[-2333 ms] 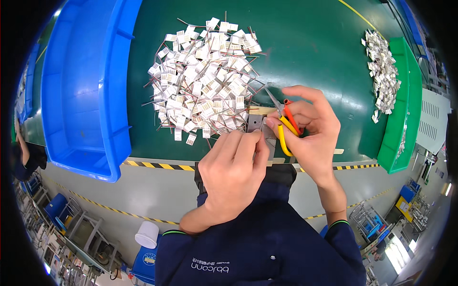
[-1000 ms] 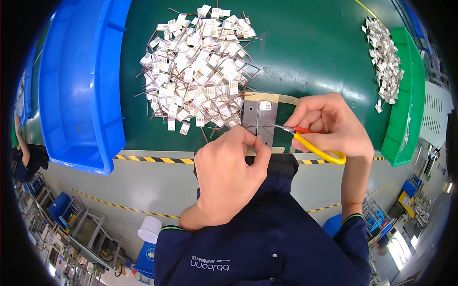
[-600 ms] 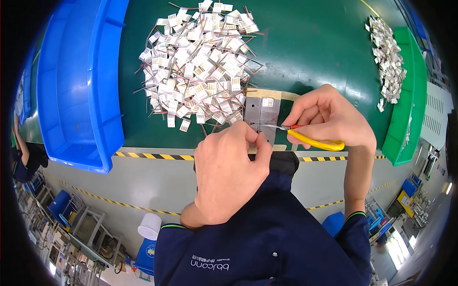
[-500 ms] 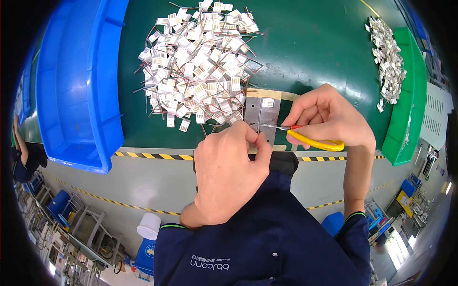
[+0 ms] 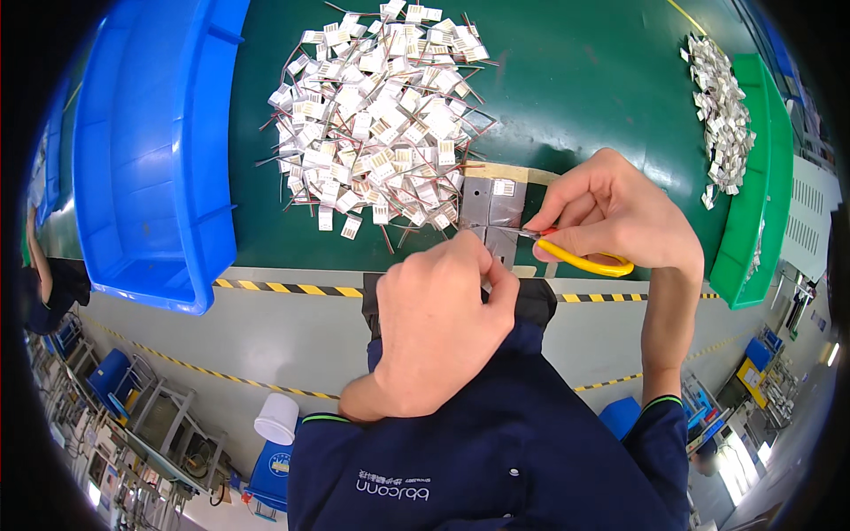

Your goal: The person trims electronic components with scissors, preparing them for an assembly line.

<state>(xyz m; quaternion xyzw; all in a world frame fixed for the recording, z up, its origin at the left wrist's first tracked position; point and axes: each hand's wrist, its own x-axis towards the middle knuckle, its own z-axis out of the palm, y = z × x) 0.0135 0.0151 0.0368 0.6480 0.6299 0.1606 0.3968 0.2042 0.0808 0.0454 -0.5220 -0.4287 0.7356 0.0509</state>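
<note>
My right hand is closed round a hand tool with yellow and red handles and slim metal jaws. Its tip points left over a small grey metal plate at the table's front edge. My left hand is in a pinch just below that tip, thumb and forefinger together at the plate's near end. What it pinches is hidden behind the fingers. One small white connector piece lies at the top of the plate. Left of the plate spreads a large heap of white connectors with thin dark and red wires.
A long blue bin stands on the left. At the far right, a second pile of white connectors lies beside a green tray. Tan tape edges the plate on the green table. Another person's arm shows at far left.
The view has shifted slightly, so the bin and heap sit a little further right. Both hands stay at the plate; the tool's tip remains just above the left fingers.
</note>
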